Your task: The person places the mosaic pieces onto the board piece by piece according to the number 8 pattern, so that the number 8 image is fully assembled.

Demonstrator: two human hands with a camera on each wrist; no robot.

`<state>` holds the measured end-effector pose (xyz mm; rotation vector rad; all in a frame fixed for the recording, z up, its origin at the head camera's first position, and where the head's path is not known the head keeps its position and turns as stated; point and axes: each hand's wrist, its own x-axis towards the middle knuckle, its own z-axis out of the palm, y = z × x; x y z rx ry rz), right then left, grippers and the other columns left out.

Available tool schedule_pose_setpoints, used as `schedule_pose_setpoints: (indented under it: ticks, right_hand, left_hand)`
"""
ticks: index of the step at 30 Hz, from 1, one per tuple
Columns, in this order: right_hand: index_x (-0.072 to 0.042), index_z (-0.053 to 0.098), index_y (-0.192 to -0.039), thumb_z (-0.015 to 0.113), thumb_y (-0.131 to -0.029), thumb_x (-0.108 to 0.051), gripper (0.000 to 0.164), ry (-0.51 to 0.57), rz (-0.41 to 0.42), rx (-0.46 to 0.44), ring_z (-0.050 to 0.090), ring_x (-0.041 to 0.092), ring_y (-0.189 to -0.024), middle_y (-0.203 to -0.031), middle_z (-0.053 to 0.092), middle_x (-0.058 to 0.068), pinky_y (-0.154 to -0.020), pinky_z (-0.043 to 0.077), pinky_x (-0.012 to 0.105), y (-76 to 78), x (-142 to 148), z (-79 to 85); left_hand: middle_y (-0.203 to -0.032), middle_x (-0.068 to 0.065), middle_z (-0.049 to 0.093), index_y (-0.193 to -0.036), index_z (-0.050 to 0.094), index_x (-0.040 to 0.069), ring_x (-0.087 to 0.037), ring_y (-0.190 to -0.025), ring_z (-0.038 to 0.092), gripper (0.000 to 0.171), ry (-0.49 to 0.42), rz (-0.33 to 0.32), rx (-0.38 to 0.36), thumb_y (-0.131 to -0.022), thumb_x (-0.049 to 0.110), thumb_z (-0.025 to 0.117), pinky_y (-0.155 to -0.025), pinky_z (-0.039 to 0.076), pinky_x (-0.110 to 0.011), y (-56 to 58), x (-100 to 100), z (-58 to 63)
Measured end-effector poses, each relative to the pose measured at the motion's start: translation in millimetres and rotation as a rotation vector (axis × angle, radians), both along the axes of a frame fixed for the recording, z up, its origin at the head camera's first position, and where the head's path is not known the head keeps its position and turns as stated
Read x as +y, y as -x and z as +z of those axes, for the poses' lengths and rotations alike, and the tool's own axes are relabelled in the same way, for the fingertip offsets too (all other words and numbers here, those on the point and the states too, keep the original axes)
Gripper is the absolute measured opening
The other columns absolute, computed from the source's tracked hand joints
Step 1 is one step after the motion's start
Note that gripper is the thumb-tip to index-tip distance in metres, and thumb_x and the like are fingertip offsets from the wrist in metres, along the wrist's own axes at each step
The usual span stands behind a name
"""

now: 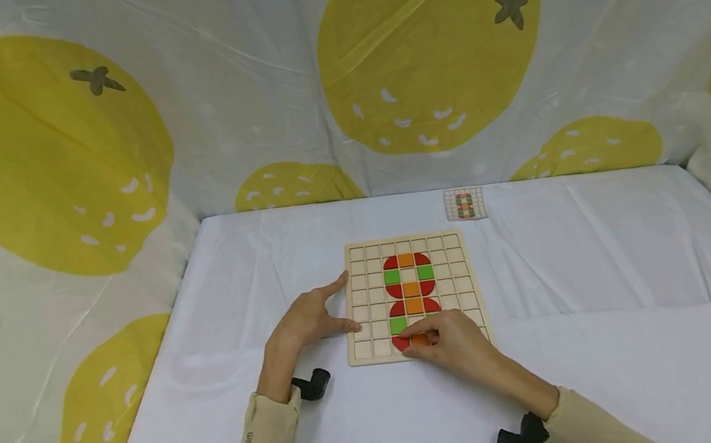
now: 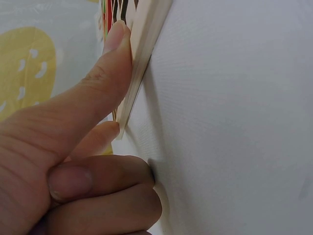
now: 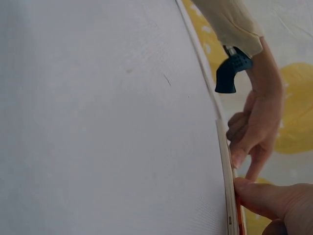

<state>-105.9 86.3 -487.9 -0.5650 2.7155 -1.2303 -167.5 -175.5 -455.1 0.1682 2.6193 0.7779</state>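
A square wooden grid board point(image 1: 360, 298) lies on the white-covered table. Red, orange and green tiles fill cells down its middle columns, forming two stacked rings. The left hand point(image 1: 304, 318) touches the board's left edge with its spread thumb and index finger; in the left wrist view its other fingers are curled beneath the thumb point(image 2: 100, 81). Over the board's near edge, the right hand point(image 1: 457, 345) pinches a rounded red tile point(image 1: 400, 343) at the bottom left of the lower ring. That hand covers the lower ring's bottom right part. In the right wrist view, its thumb point(image 3: 266, 199) meets the board's rim.
Beyond the board, a small pattern card point(image 1: 465, 205) showing a similar two-ring design lies near the table's back edge. A lemon-printed curtain point(image 1: 246, 75) surrounds the table on the back and sides. Black wrist devices point(image 1: 523, 438) sit at both sleeves.
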Motion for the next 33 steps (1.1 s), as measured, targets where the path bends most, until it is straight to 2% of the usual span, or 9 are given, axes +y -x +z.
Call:
schedule_pose_setpoints:
  ticks: [21,28,33]
  right_hand:
    - [-0.019,0.086,-0.1,0.087,-0.084,-0.026,0.017,-0.037,-0.031,0.018,0.036,-0.001,-0.055,-0.053,0.039,-0.013,-0.05,0.024,0.016,-3.8,4.5,-1.1]
    - [-0.02,0.086,-0.101,0.087,-0.084,-0.027,0.018,-0.028,-0.041,-0.002,0.036,0.0,-0.057,-0.053,0.041,-0.013,-0.05,0.024,0.017,-5.5,4.9,-1.0]
    - [-0.018,0.086,-0.101,0.087,-0.084,-0.026,0.019,-0.036,-0.029,0.052,0.036,-0.001,-0.055,-0.052,0.046,-0.015,-0.049,0.024,0.016,-6.3,4.8,-1.8]
  left_hand:
    - [-0.164,-0.019,0.04,-0.163,0.031,0.028,-0.039,-0.152,0.039,0.101,0.004,0.022,-0.009,-0.081,0.038,0.088,-0.119,0.04,-0.058,-2.7,2.7,0.7]
    - [-0.163,-0.019,0.041,-0.163,0.031,0.027,-0.04,-0.151,0.04,0.101,0.01,0.022,-0.003,-0.081,0.038,0.089,-0.118,0.041,-0.058,-4.3,3.1,1.1]
    - [-0.163,-0.019,0.04,-0.163,0.031,0.027,-0.04,-0.151,0.039,0.102,0.011,0.025,-0.005,-0.08,0.038,0.089,-0.117,0.041,-0.059,-4.9,3.3,1.7]
